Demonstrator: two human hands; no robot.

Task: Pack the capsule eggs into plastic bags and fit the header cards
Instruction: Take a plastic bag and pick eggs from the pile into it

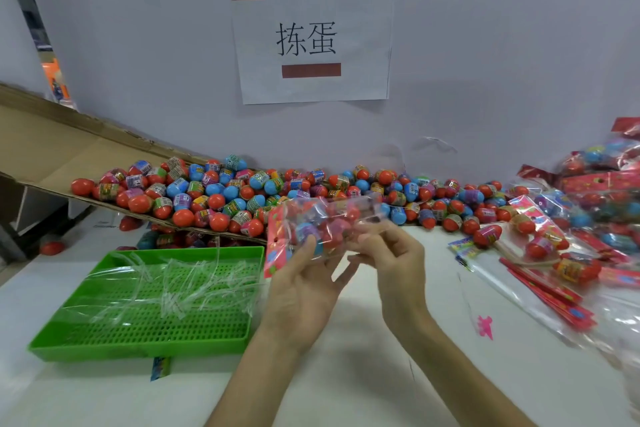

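- The filled plastic bag [325, 222] is held in the air above the white table [398, 340], in front of the heap of capsule eggs [263, 194] lying along the wall.
- The bag's long axis runs roughly level, left to right across the view. The red header card [277, 243] is at the bag's left end and stands nearly upright; the clear far end points right.
- The left hand [304, 291] is below the bag's left half, palm toward the camera, fingers closed on the bag just beside the header card.
- The right hand [391, 260] is below and right of the bag's middle, fingertips pinched on the plastic film at its lower right edge.
- Several capsule eggs show through the film, mainly red, with blue and pink among them; the count cannot be read.
- A green perforated tray [145, 333] sits on the table left of the left hand, apart from it, with clear plastic strips [180, 288] lying loose in it.
- Finished bags [602, 191] with red cards are piled at the right edge of the table, well apart from both hands.
- A cardboard sheet [69, 149] slopes down from the left under the egg heap.
- A paper sign [311, 38] is taped to the wall above.
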